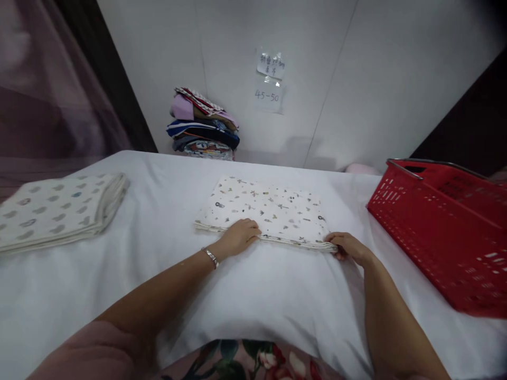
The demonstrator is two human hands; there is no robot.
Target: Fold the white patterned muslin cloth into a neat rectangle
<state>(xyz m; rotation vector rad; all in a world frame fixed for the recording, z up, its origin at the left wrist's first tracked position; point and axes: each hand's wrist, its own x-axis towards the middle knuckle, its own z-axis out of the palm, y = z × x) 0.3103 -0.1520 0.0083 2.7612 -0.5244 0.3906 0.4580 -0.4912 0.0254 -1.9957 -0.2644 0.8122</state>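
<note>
A folded white cloth (269,208) with small printed figures lies flat in the middle, its layered edge toward me. My left hand (240,236) rests on the near edge, left of centre, with its fingers lying flat over the fabric. At the near right corner, my right hand (348,246) pinches the layers, thumb and fingers closed on them; part of the fingers is hidden under the cloth. A second folded cloth (59,206), white with grey spots, lies at the left.
A white sheet (158,211) covers the table. On the right stands a red plastic basket (447,237) with a metal handle. A stack of folded fabrics (204,126) sits against the back wall, and paper notes (270,95) are taped above. A dark curtain (51,95) hangs at left.
</note>
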